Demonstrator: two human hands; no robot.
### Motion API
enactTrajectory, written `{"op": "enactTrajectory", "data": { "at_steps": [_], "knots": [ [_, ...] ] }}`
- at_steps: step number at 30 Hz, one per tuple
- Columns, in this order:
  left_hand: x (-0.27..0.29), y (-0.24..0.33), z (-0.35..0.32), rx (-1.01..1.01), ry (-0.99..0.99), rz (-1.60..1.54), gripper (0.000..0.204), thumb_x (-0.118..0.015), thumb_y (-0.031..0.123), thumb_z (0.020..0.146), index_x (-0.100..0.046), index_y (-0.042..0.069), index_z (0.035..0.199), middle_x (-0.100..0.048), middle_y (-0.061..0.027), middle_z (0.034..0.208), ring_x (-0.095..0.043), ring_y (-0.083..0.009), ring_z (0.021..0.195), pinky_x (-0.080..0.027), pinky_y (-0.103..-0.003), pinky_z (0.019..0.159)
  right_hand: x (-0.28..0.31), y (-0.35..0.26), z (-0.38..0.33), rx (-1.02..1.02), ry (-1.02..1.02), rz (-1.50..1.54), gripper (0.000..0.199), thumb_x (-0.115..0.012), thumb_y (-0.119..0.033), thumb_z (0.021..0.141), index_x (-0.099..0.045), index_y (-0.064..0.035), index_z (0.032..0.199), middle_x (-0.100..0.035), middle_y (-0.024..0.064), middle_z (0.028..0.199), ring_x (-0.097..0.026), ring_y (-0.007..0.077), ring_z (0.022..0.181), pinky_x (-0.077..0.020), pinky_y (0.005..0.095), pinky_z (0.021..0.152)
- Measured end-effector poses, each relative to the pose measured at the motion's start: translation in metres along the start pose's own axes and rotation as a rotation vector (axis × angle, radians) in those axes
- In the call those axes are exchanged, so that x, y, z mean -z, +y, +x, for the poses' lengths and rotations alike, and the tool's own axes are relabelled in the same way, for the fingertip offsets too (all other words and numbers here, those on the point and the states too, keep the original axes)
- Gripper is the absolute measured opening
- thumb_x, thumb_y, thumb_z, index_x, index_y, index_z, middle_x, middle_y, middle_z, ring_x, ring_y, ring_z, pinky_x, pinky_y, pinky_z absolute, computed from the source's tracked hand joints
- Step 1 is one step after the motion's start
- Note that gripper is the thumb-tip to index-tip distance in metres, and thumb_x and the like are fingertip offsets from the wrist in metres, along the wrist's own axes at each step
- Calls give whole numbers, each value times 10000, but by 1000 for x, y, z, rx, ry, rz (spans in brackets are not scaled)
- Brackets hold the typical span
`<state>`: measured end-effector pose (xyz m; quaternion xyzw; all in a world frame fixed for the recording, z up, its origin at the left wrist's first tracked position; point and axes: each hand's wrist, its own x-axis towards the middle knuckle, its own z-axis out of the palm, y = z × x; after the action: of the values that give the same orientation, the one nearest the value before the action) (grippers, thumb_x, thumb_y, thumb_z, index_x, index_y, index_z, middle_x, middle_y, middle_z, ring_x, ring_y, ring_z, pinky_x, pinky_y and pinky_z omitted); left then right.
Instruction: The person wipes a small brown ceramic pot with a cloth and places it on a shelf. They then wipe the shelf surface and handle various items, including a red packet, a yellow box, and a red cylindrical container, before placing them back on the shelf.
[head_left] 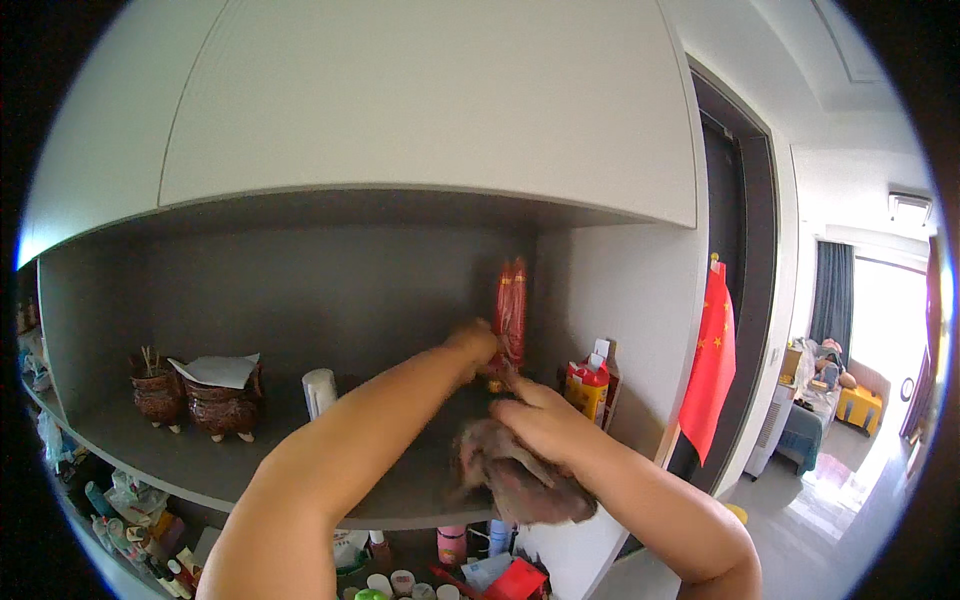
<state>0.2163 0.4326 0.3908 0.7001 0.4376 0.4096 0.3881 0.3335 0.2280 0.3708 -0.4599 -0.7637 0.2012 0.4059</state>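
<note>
Two tall red candles [511, 305] in clear wrapping stand upright near the back right corner of a grey cabinet niche. My left hand [478, 345] is closed at their lower part, its fingertips partly hidden. Close beside it, my right hand [545, 420] is closed on a grey-brown cloth [515, 475] that hangs below it, somewhat blurred. The right fingers reach to the foot of the candles, where a small gold-coloured part shows.
On the niche shelf [285, 455] stand two brown pots [222, 412], the larger topped by white paper [218, 371], a white cylinder [320, 392] and a red-yellow package [587, 388]. Bottles and jars crowd the lower shelf. A red flag [708, 360] hangs by the dark doorway.
</note>
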Motion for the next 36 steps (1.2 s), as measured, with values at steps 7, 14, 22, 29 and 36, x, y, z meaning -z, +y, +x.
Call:
{"op": "enactTrajectory", "data": {
  "at_steps": [7,14,22,29,36],
  "knots": [
    [8,28,-21,-9,161,165,298,-616,202,910,-624,8,1137,-670,-190,1023,-687,-278,890,-570,-401,669,-16,-11,37,-97,17,-621,466,-526,-180,861,-516,41,1271,-579,289,1210,-609,377,1102,-500,429,909],
    [0,12,49,14,168,399,299,-681,100,832,-638,-58,1082,-680,-199,991,-682,-287,928,-572,-403,667,-35,-18,71,-202,-43,-839,370,-559,-213,876,-624,-38,1195,-614,175,1238,-626,336,1101,-514,463,892],
    [-11,32,36,40,107,471,229,-716,102,806,-689,-6,1005,-687,-135,933,-663,-251,805,-534,-402,669,-37,0,80,-100,127,-922,404,-556,-239,893,-584,-55,1252,-601,156,1265,-598,330,1148,-495,466,922],
    [-8,23,51,-43,98,467,172,-717,78,789,-675,-5,933,-676,-132,881,-659,-239,774,-529,-395,633,-19,-13,71,-212,-56,-824,364,-563,-214,870,-636,-41,1182,-619,166,1240,-610,338,1132,-501,469,911],
    [12,-3,68,-18,-43,64,183,-709,61,795,-629,1,948,-645,-123,804,-651,-237,722,-540,-359,596,-10,-36,21,-51,-54,-790,307,-632,-126,789,-685,-12,1070,-668,214,1097,-661,395,990,-547,447,818]
  ]
}}
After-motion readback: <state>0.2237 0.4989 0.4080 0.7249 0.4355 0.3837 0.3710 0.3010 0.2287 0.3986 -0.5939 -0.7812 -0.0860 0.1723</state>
